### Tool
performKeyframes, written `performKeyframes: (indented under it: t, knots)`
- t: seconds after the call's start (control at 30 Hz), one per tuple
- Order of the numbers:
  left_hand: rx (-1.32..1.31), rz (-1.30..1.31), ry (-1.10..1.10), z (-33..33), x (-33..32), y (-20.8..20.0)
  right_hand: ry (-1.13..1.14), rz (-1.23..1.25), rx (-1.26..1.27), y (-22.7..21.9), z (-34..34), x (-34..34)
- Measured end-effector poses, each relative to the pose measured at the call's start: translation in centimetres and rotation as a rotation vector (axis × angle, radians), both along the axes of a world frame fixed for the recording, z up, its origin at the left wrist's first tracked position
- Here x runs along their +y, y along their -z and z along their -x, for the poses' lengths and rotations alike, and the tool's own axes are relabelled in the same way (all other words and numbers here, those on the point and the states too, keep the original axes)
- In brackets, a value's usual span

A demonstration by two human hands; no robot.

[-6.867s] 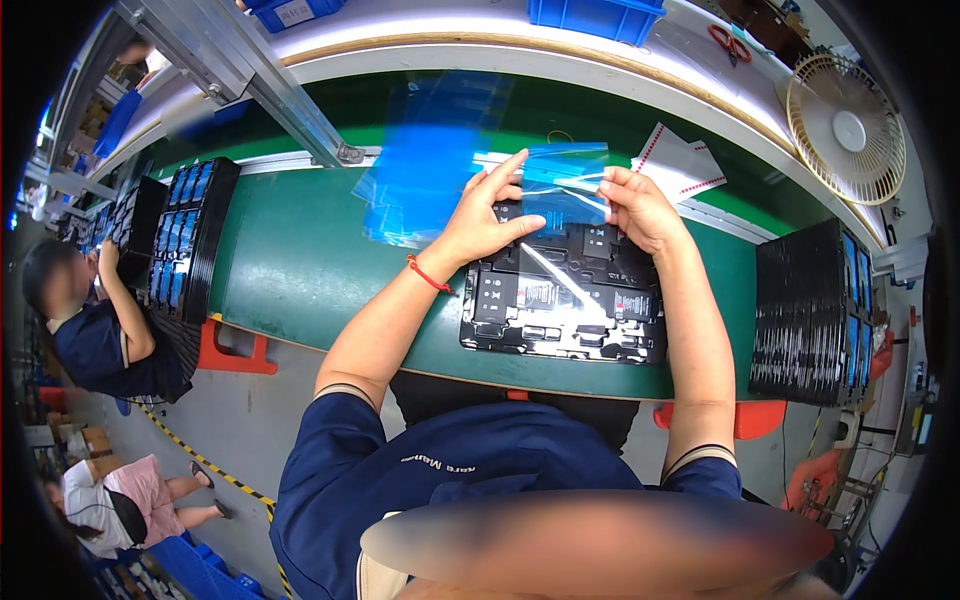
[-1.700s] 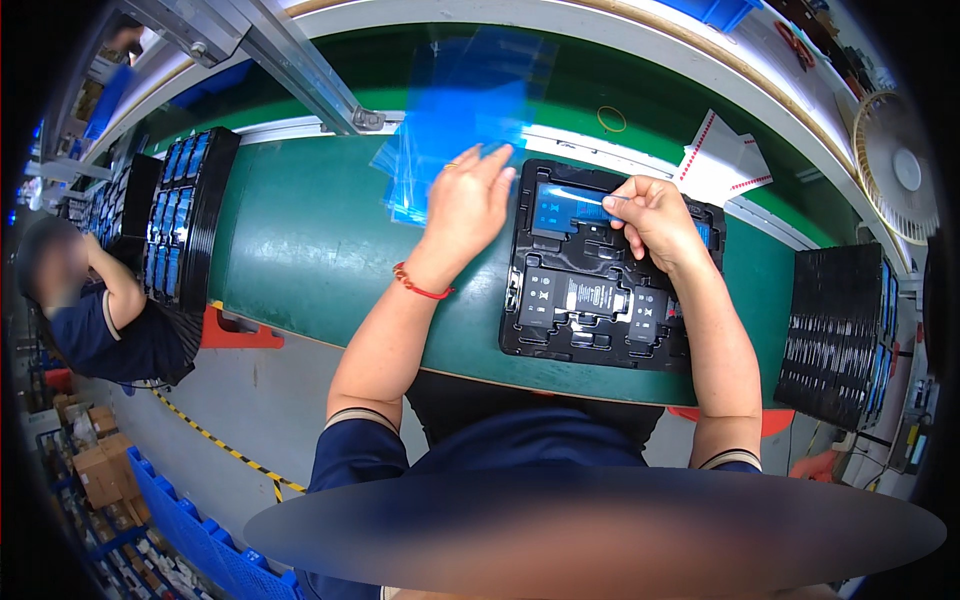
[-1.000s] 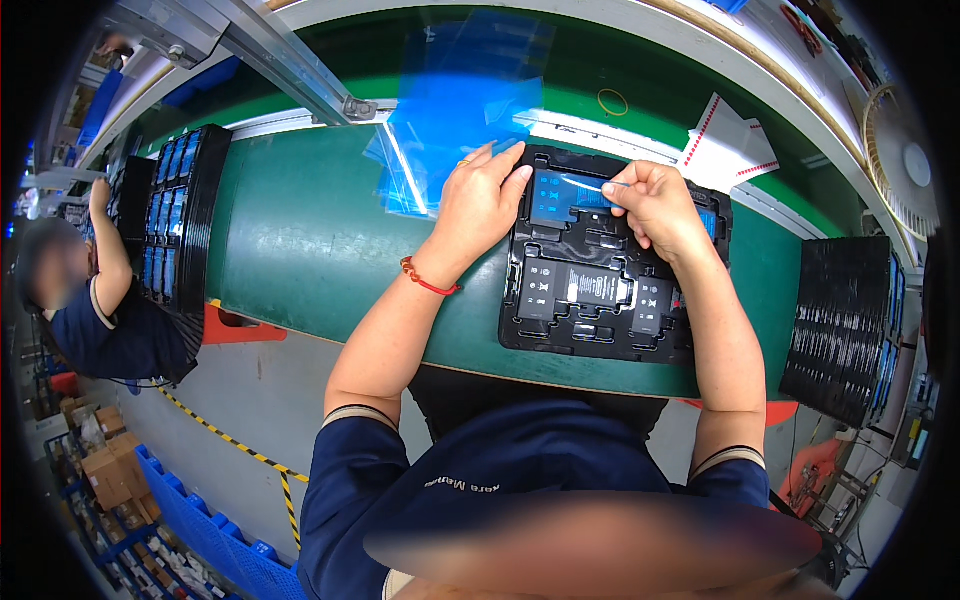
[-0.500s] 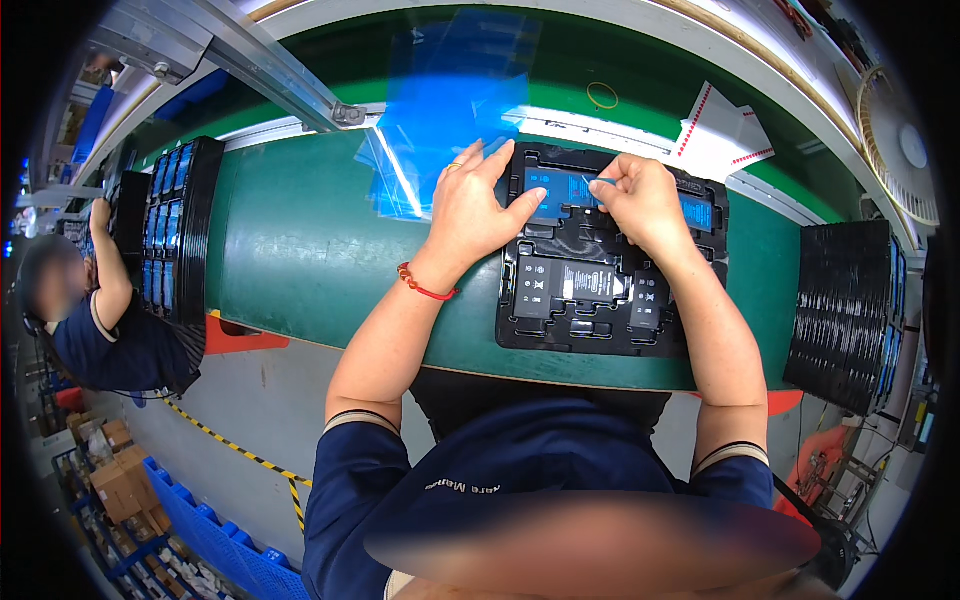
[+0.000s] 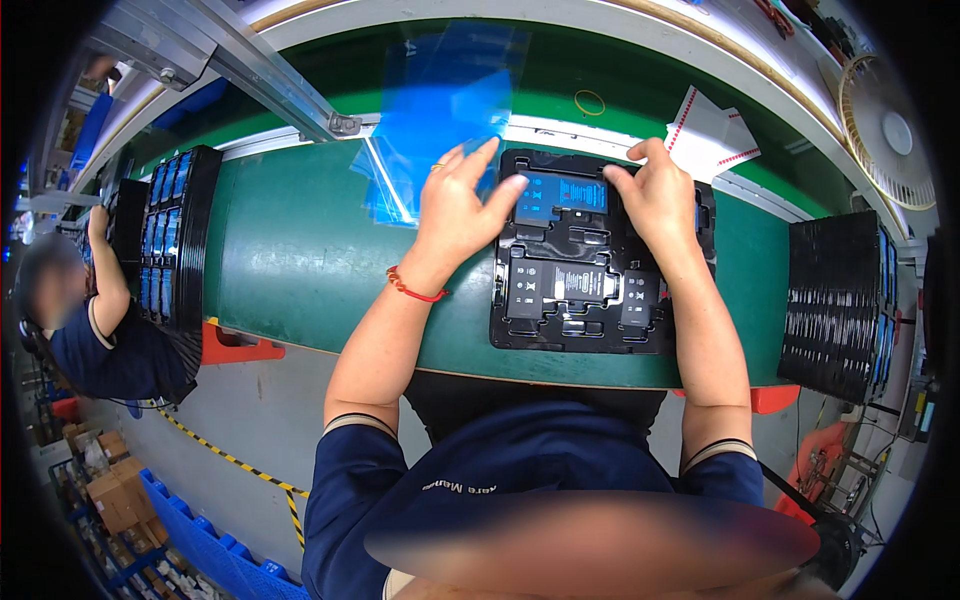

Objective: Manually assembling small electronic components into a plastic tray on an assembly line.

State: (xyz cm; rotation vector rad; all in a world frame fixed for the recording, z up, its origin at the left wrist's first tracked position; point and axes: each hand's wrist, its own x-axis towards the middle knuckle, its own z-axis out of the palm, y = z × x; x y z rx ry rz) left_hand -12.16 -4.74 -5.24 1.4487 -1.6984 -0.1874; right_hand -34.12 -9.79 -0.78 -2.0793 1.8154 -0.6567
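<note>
A black moulded tray (image 5: 620,338) holds several flat batteries. At its upper left lies a battery with blue film (image 5: 562,194), and lower down are a black battery (image 5: 540,290) and another black battery (image 5: 637,298). My left hand (image 5: 462,200) rests at the tray's left edge, fingers spread and thumb tip by the blue-filmed battery. Over the tray's upper right is my right hand (image 5: 655,195), its thumb and index finger apart with nothing visible between them. It covers part of the tray there.
Sheets of clear blue film (image 5: 440,110) lie beyond my left hand. A white sheet with red-striped edges (image 5: 710,135) and a yellow rubber band (image 5: 590,102) are at the back. Stacked trays stand right (image 5: 835,305) and left (image 5: 180,235). A co-worker (image 5: 110,320) sits at far left.
My right hand has lifted off the blue-filmed battery and its pinched fingers have parted. My left hand has shifted slightly left, its thumb drawing back from the battery.
</note>
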Motion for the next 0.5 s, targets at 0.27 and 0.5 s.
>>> performKeyframes:
  t: [0.27,0.5]
  knots:
    - [0.894,-0.278,0.524,1.3,2.3,-2.7,-0.525,0.625,-0.212,-2.0,-1.2,2.4]
    - [0.948,-0.295,0.64,1.9,2.3,-2.7,-0.673,0.43,-0.251,-0.9,-0.1,2.7]
